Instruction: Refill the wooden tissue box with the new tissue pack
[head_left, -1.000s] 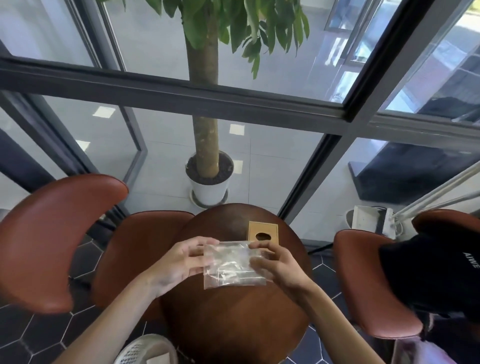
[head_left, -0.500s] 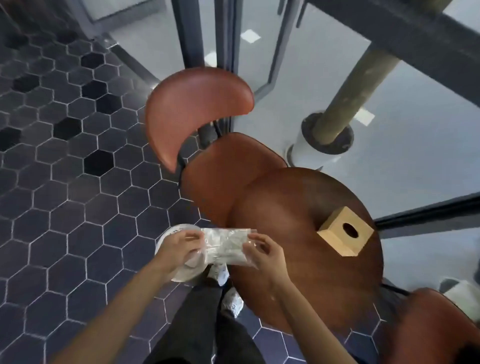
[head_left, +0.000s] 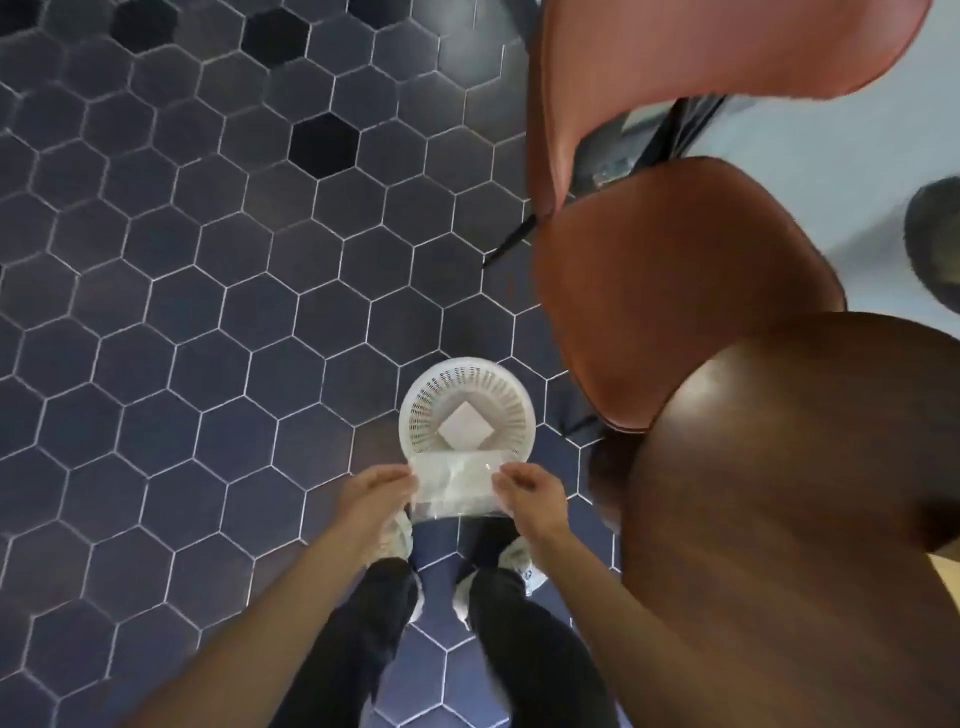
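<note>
A clear plastic tissue pack wrapper (head_left: 454, 483) is stretched between my two hands above the floor. My left hand (head_left: 376, 493) pinches its left edge and my right hand (head_left: 532, 493) pinches its right edge. The wrapper hangs just over the near rim of a white mesh waste basket (head_left: 467, 379) that stands on the floor. A white square sheet (head_left: 466, 427) lies in the bottom of the basket. The wooden tissue box is out of view except for a pale sliver (head_left: 943, 571) at the right edge.
The round dark wooden table (head_left: 789, 519) fills the lower right. A brown leather chair (head_left: 675, 291) stands beside it, close to the basket. My legs and white shoes (head_left: 519, 564) are below the wrapper. Dark hexagon floor tiles (head_left: 208, 312) spread to the left.
My view has swung down and left from the table to the floor. Both hands carried the plastic wrapper off the table and over the waste basket. The tissue box has left the view.
</note>
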